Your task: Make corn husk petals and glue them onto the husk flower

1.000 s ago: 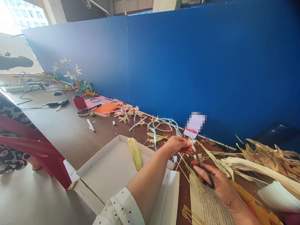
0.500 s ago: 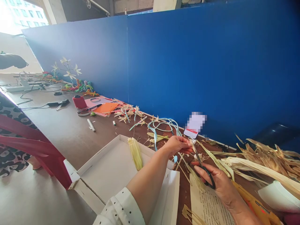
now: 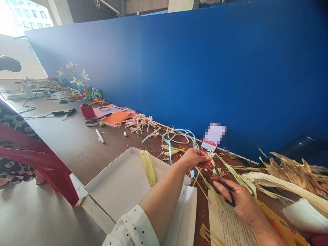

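My left hand [image 3: 196,158] is closed in a pinch on a small pale strip of corn husk [image 3: 210,156], partly hidden by the fingertips. In my right hand [image 3: 239,198] is a pair of black-handled scissors [image 3: 230,195], its blades pointing up beside the strip and my left fingertips. Whether the blades touch the strip is too small to tell. Below the scissors lie a printed sheet [image 3: 225,223] and dry husk pieces [image 3: 214,194]. A yellow-green husk [image 3: 148,167] rests in the open white box [image 3: 115,181] left of my forearm.
Dried husks [image 3: 289,171] lie at the right, near a white cup [image 3: 303,213] and a yellow tool [image 3: 282,225]. Light-blue cord [image 3: 179,131], red thread [image 3: 87,111] and orange paper [image 3: 116,118] are along the blue partition [image 3: 179,68]. A red chair [image 3: 33,160] stands at left.
Both hands, the husk strip and the scissors keep nearly the same places. At the far left edge, a dark rounded shape has shifted left.
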Available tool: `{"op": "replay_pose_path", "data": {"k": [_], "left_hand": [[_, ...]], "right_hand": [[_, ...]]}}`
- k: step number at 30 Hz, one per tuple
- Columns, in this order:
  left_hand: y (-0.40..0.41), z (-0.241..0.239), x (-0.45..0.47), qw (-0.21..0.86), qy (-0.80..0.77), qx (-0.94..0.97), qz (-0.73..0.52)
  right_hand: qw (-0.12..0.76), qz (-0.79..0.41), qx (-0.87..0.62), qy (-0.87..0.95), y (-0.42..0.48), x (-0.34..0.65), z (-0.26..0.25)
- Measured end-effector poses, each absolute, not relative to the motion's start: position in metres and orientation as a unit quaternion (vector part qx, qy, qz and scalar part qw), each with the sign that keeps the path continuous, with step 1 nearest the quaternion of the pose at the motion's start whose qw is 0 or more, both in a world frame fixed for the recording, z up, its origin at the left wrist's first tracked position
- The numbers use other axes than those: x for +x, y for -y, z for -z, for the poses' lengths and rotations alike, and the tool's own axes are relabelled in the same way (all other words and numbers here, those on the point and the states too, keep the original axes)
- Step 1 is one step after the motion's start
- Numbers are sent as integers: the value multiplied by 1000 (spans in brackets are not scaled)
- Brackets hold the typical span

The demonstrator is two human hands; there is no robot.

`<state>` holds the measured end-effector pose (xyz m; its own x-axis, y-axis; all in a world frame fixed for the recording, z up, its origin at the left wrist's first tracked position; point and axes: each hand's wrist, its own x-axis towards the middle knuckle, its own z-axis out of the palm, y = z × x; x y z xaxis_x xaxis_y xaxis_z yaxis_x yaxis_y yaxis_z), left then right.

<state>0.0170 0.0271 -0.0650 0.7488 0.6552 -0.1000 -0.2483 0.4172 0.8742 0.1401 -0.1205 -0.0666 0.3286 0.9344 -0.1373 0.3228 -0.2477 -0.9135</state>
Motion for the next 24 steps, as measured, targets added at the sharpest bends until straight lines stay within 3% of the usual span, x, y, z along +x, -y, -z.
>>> {"op": "replay_pose_path", "data": {"k": [18, 24], "left_hand": [[-27, 63, 15, 825, -216, 449, -268], [-29, 66, 15, 823, -208, 462, -257]], "right_hand": [[430, -328, -695, 474, 119, 140, 68], [404, -401, -695, 439, 122, 138, 68]]}}
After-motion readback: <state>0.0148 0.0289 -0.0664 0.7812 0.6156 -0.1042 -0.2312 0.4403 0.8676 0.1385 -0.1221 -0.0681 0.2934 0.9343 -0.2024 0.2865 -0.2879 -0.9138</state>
